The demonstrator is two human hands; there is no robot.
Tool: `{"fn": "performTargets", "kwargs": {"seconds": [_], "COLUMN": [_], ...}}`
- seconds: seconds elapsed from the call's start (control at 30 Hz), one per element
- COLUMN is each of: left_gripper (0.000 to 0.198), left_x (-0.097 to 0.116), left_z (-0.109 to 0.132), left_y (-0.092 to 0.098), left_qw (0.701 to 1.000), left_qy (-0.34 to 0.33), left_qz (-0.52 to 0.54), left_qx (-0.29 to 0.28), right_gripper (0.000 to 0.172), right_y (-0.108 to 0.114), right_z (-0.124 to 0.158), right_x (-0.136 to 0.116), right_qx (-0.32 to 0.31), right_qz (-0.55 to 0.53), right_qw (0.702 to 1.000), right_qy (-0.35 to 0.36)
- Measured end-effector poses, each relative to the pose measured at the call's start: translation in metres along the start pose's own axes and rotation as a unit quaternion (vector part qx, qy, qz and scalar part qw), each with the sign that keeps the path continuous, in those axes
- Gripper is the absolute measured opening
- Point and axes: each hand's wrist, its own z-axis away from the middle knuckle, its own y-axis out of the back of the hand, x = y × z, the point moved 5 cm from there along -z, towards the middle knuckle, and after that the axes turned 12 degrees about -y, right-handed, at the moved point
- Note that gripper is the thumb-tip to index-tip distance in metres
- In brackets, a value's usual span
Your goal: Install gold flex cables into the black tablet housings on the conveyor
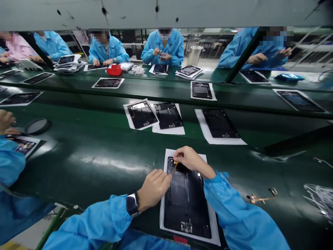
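Observation:
A black tablet back housing [187, 205] lies on a white sheet [164, 222] right in front of me. Over its upper left corner, my right hand [191, 159] pinches a small orange flex cable [176, 167] by its top end. My left hand [155, 187], with a watch on the wrist, is closed at the housing's left edge. Its fingertips meet the lower end of that cable; the thumb is hidden. To the right of my right sleeve, another orange flex cable [264, 199] rests on the green bench [109, 152].
More housings on white sheets stand beyond, including one dark housing [221, 123] on the conveyor. White cables [319, 199] are bundled at far right. A round dark lid [36, 126] sits left, near a co-worker's hand [6, 121]. Several co-workers in blue sit opposite.

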Motion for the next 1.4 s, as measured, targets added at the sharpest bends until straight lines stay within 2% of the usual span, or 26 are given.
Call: {"fn": "performTargets", "kwargs": {"seconds": [0.23,0.33,0.57,0.77,0.9,1.03,1.23,1.4], "left_gripper": [0.015,0.016,0.017,0.02,0.021,0.022,0.022,0.021], "left_x": [0.0,-0.001,-0.002,-0.003,-0.002,-0.002,-0.003,-0.002], "left_z": [-0.001,-0.001,0.0,0.001,0.003,0.005,0.006,0.006], "left_y": [-0.007,-0.006,-0.006,-0.01,-0.013,-0.018,-0.021,-0.02], "left_qw": [1.0,1.0,0.998,0.995,0.995,0.995,0.995,0.995], "left_qy": [-0.018,-0.015,-0.012,-0.017,-0.014,-0.017,-0.017,-0.018], "left_qz": [0.005,0.025,0.066,0.094,0.101,0.102,0.098,0.095], "left_qx": [-0.003,-0.004,0.012,0.022,0.016,-0.013,-0.019,-0.021], "right_gripper": [0.009,0.017,0.02,0.022,0.029,0.036,0.035,0.037], "right_y": [-0.011,-0.01,-0.005,-0.001,0.002,-0.002,-0.01,-0.009], "right_z": [-0.021,-0.031,-0.049,-0.048,-0.036,-0.019,-0.008,-0.007], "right_x": [-0.001,0.003,0.008,-0.001,-0.003,0.002,0.005,0.003], "right_qx": [-0.017,-0.028,-0.075,-0.064,-0.026,0.009,0.02,0.009], "right_qz": [0.052,0.073,0.135,0.184,0.219,0.241,0.233,0.228], "right_qw": [0.998,0.994,0.978,0.969,0.967,0.966,0.972,0.973], "right_qy": [-0.04,-0.078,-0.137,-0.154,-0.129,-0.096,-0.013,-0.046]}}
